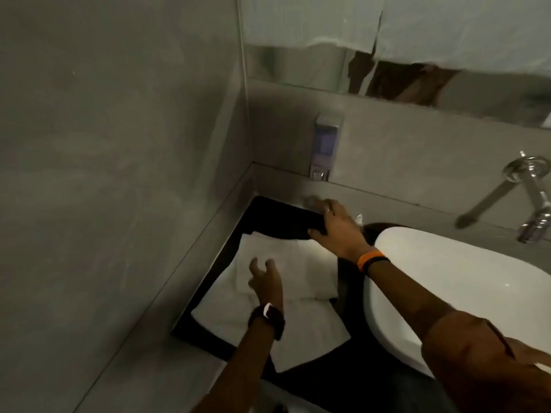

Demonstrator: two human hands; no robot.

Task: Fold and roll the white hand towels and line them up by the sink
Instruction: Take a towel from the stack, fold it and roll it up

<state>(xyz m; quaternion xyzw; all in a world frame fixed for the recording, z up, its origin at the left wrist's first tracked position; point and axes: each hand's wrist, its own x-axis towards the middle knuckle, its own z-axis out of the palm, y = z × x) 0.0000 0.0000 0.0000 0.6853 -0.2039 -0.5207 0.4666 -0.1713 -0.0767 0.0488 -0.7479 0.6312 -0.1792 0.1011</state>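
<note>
Your left hand (265,281) hovers over the soft white terry hand towels (286,293), fingers spread loose and half curled, gripping nothing; the folded upper towel sits right under your fingertips, and a flatter one spreads out below your wrist. Both lie on a flat matte black rectangular tray (268,213) tucked into the corner of the smooth grey stone counter (143,353). Your right hand (337,231) reaches past the towels with fingers stretched fairly flat onto the tray's far edge, thumb down near the top towel's corner. I can't tell if it's actually pinching the tray or just resting on it. There's an orange rubbery wristband (369,259) on that arm and a dark watch (268,317) on your left. Just right of your right wrist curves the glossy white rounded ceramic sink basin (447,278), with a shiny chrome wall tap (524,192) above it. Beyond your right fingertips a small boxy soap dispenser (326,144) hangs on the grey wall
</note>
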